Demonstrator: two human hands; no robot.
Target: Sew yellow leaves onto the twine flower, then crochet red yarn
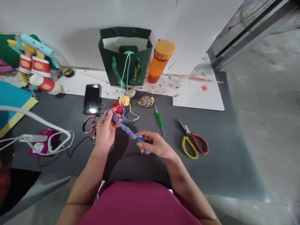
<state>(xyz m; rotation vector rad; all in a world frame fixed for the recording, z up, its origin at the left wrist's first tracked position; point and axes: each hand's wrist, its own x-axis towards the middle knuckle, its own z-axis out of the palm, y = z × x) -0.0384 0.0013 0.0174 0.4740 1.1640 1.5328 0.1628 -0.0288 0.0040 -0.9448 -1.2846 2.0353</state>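
A purple crocheted strip (126, 129) stretches between both hands above the dark grey table (222, 150). My left hand (106, 130) pinches its upper end near a red ball (117, 108). Closed around the lower end is my right hand (154, 145). Purple and green yarn strands (126, 78) run up from the strip into a green paper bag (125, 56) at the back. An orange crocheted ball (124, 100) lies just beyond the left hand.
A green-handled crochet hook (159, 119) and yellow-and-red scissors (193, 142) lie to the right. A phone (92, 98), a bead string (89, 124), a beige crocheted flower (146, 101), an orange bottle (161, 61), white paper (197, 93) and white cables (42, 131) surround the work.
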